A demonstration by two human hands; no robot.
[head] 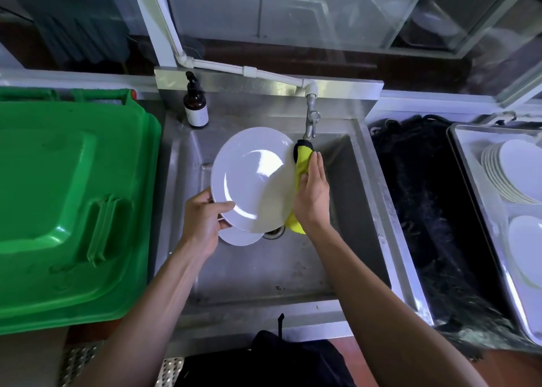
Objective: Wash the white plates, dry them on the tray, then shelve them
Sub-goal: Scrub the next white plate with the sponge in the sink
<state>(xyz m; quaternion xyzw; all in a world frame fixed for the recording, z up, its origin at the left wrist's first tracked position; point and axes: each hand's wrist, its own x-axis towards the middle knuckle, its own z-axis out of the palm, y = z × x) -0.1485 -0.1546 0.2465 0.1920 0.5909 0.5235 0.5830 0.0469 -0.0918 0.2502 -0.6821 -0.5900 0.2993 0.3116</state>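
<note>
My left hand grips the lower left rim of a white plate, held tilted over the steel sink. My right hand presses a yellow cloth with a black edge against the plate's right rim, fingers nearly straight. A second white plate lies in the sink under the first, mostly hidden. The tap stands just above the cloth. On the far right, a metal tray holds a fanned stack of white plates and another plate.
A green bin lid fills the left side. A brown pump bottle stands on the sink's back left corner. A black mat lies between sink and tray. Glass cabinet doors rise behind.
</note>
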